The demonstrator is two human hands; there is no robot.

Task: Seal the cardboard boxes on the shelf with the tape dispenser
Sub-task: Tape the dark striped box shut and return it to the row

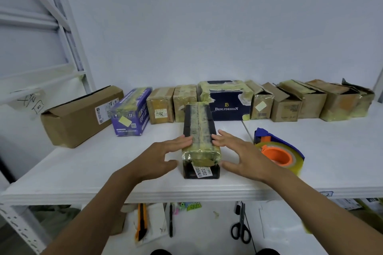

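Note:
A narrow black box [200, 141], covered along its top with yellowish tape, lies lengthwise near the front of the white shelf [103, 163]. My left hand [163, 155] is spread at its left side, fingertips touching the top edge. My right hand [238, 153] is spread at its right side in the same way. Neither hand holds anything. The tape dispenser [277, 149], blue with an orange core and a clear tape roll, lies on the shelf just right of my right hand.
A row of boxes lines the back wall: a brown carton [80, 116], a purple box [131, 112], small taped cartons [173, 104], a navy box [227, 101] and several brown cartons [310, 101]. Below lie scissors [241, 225], a utility knife [142, 221] and pens.

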